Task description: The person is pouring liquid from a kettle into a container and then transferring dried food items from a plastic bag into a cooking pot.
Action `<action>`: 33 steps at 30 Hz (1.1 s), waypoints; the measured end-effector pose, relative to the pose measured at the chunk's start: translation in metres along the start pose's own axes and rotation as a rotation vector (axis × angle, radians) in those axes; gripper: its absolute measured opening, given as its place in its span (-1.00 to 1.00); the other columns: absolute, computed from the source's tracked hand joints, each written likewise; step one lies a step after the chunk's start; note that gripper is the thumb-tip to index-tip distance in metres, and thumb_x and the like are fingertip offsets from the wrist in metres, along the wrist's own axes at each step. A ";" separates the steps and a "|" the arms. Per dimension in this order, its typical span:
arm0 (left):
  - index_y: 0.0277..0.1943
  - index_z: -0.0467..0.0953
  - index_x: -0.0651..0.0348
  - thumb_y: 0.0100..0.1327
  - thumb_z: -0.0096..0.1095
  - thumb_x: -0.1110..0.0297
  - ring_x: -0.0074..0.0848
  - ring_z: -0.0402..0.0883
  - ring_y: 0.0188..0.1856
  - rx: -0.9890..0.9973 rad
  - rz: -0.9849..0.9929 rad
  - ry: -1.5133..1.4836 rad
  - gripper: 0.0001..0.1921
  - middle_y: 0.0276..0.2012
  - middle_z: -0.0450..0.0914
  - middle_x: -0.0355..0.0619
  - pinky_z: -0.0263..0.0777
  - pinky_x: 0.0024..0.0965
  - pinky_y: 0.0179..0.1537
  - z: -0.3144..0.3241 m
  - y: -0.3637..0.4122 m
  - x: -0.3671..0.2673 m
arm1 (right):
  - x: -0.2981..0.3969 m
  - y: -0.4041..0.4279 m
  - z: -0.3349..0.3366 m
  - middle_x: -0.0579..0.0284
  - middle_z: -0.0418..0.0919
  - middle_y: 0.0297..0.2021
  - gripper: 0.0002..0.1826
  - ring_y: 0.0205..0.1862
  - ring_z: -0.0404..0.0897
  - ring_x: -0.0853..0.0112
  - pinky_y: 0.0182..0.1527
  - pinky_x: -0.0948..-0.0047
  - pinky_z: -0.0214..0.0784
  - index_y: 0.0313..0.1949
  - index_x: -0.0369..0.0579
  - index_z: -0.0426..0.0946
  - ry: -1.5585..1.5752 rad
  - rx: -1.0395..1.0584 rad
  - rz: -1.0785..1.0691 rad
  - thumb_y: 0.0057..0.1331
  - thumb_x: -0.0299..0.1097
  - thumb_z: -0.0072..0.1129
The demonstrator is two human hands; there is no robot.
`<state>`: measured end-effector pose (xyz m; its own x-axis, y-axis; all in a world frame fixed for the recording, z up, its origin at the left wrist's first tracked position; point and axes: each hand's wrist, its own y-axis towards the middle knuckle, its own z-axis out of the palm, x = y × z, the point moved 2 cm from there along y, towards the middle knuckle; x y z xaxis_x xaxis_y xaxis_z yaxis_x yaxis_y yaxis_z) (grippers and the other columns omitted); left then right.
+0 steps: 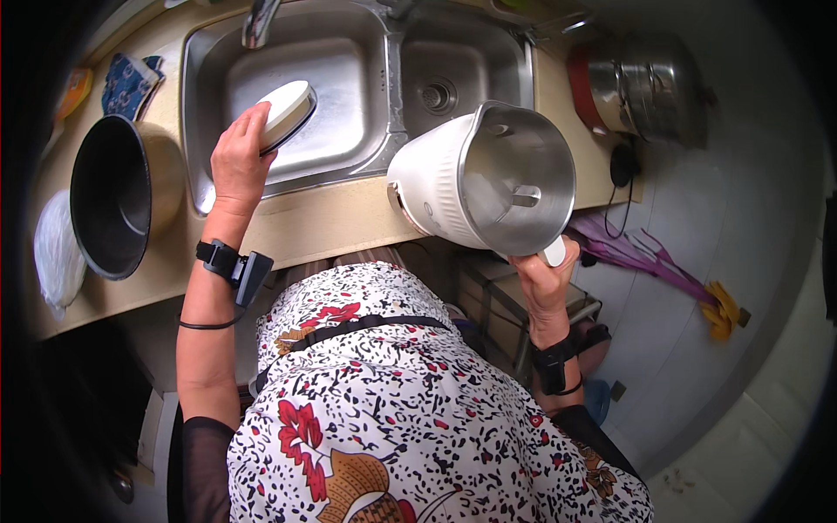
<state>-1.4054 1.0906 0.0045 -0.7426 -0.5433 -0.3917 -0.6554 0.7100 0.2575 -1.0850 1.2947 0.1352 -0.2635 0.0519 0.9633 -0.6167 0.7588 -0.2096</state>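
My left hand (240, 160) grips a white round lid (288, 112) with a dark rim, tilted over the large left basin of a stainless steel sink (340, 98). My right hand (546, 271) is closed around the white handle of a ribbed white jug (431, 176) with a steel interior. The jug lies tipped at the counter's front edge by the smaller right basin, its mouth facing right and towards me. Inside it, a metal piece shows near the wall. Whether the jug's base touches the counter I cannot tell.
A deep dark-lined pot (111, 196) stands on the left counter, beside a plastic bag (60, 255) and a folded blue cloth (131, 85). The faucet (260, 25) hangs over the left basin. A steel pot (654, 85) is at the right; a purple umbrella-like item (654, 261) lies below.
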 end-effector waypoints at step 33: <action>0.14 0.39 0.08 -0.19 0.45 0.60 -0.15 0.56 0.00 0.084 0.235 -0.098 -0.29 0.04 0.55 -0.07 0.48 -0.21 0.01 0.022 -0.001 -0.019 | -0.059 -0.058 -0.021 0.31 0.24 -0.79 -0.89 -0.77 0.11 0.57 -0.50 0.44 0.23 -0.64 -0.28 0.40 0.195 -0.442 -0.081 -0.02 -0.66 -0.09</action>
<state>-1.3882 1.1099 -0.0074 -0.8533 -0.3163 -0.4144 -0.4500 0.8483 0.2791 -1.0179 1.2616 0.0939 -0.0579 0.0699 0.9959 -0.2443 0.9662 -0.0821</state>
